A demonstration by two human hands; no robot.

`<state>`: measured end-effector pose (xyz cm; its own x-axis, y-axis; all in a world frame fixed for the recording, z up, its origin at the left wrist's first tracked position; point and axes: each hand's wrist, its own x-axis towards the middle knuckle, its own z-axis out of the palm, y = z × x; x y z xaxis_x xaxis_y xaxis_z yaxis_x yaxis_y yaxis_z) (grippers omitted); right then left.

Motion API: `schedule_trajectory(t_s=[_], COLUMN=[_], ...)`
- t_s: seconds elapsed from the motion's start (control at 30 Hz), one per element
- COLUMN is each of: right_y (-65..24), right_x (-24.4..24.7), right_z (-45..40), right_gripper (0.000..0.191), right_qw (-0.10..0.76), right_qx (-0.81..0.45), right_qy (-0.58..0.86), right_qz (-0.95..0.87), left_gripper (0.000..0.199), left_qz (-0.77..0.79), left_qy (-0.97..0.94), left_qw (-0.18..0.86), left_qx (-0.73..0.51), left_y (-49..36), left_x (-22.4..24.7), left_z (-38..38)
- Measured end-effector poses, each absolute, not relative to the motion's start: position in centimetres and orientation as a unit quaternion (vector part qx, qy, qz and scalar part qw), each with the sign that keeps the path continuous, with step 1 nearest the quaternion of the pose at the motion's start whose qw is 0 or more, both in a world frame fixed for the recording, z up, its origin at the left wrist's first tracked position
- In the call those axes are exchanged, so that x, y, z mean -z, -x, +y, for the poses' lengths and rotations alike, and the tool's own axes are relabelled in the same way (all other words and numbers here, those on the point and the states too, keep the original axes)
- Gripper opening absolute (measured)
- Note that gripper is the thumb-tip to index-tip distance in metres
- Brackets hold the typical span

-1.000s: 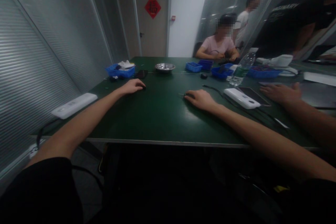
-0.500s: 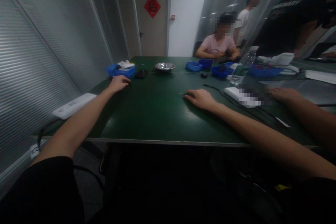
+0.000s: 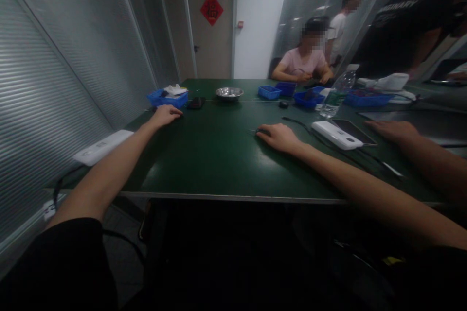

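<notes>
My left hand (image 3: 168, 115) rests on the green table (image 3: 204, 165), just in front of a blue basket (image 3: 168, 99) with white paper in it. Its fingers are curled together, and anything under them is hidden. A dark phone (image 3: 196, 102) lies a little beyond it. Farther right, my right hand (image 3: 277, 136) lies low on the table with its fingers closed round a small dark tool with a thin metal tip (image 3: 251, 130) pointing left. Between and beyond both hands stands a round metal bowl (image 3: 229, 94).
A white power bank (image 3: 336, 135) with cables, a phone (image 3: 353, 132) and a water bottle (image 3: 337, 92) stand or lie on the right. Another person's hand (image 3: 396, 132) is beside them. More blue baskets (image 3: 269, 92) are farther back, near a seated person.
The other person's hand on the right has shifted slightly right, away from the phone. My own hands have hardly moved.
</notes>
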<state>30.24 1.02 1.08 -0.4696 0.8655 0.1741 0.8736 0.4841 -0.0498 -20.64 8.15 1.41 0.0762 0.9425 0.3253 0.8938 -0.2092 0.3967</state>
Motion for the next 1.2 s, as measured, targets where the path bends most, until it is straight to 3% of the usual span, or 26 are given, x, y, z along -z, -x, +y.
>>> schedule_trajectory(t_s=[0.23,0.63,0.9,1.2], right_y=[-30.2,-30.4,-30.4,-28.7], right_x=[-1.2,-0.9,-1.2,-1.0], right_z=[0.9,1.1,0.6,-1.2], right_gripper=[0.049,0.050,0.048,0.045], right_qw=[0.088,0.097,0.104,0.156], right_qx=[0.023,0.029,0.026,0.005], right_qy=[0.504,0.491,0.467,0.314], right_qz=[-0.859,-0.865,-0.878,-0.937], left_gripper=[0.041,0.043,0.051,0.037], left_qz=[0.657,0.652,0.515,0.318], left_qy=[-0.686,-0.689,-0.780,-0.865], left_qw=[0.170,0.184,0.259,0.314], left_qx=[-0.262,-0.258,-0.243,-0.228], left_y=[20.5,20.8,14.7,3.6], left_x=[-1.8,-1.2,-1.3,-1.1], left_z=[7.8,8.2,7.3,1.7])
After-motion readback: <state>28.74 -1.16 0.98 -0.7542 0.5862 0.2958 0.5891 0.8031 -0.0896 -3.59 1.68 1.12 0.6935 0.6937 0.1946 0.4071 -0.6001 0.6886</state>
